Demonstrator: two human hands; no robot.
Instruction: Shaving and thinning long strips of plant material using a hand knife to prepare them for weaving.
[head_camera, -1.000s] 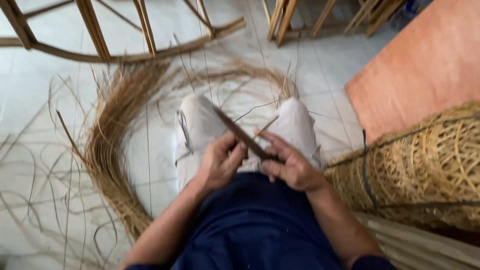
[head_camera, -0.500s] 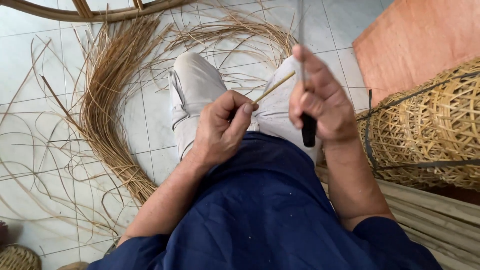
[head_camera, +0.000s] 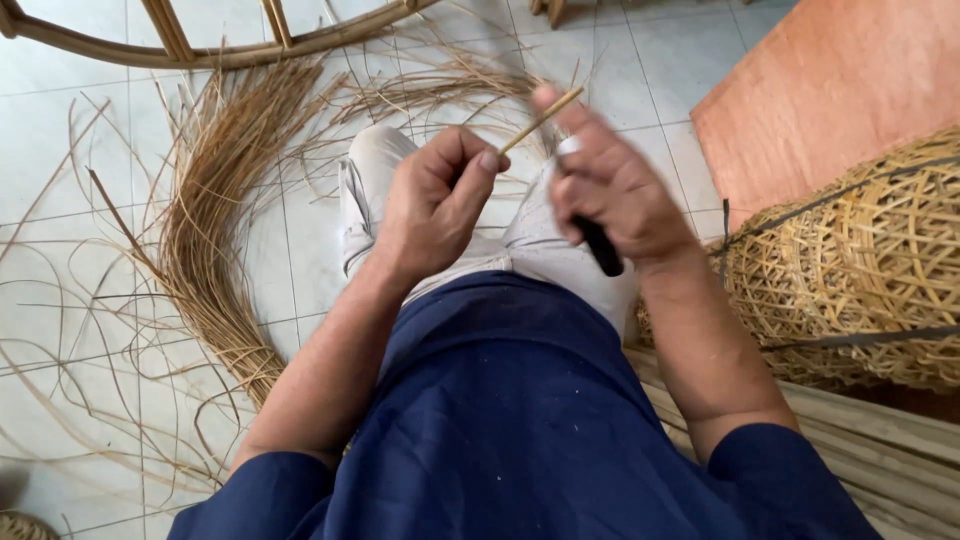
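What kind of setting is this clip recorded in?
Probably a small rattan or cane weaving workshop with a tiled floor. A curved bundle of loose cane strands lies on the tiles, woven baskets sit to the right, and the left hand holds a thin cane strip.

Your thin rattan strip (head_camera: 540, 120) was a pale tan sliver, tilted up toward the right just above the middle of the frame, its lower end pinched at your left hand's thumb. The knife (head_camera: 600, 247) showed only its black handle, slanting down to the right at centre right; its blade was hidden inside your right hand.
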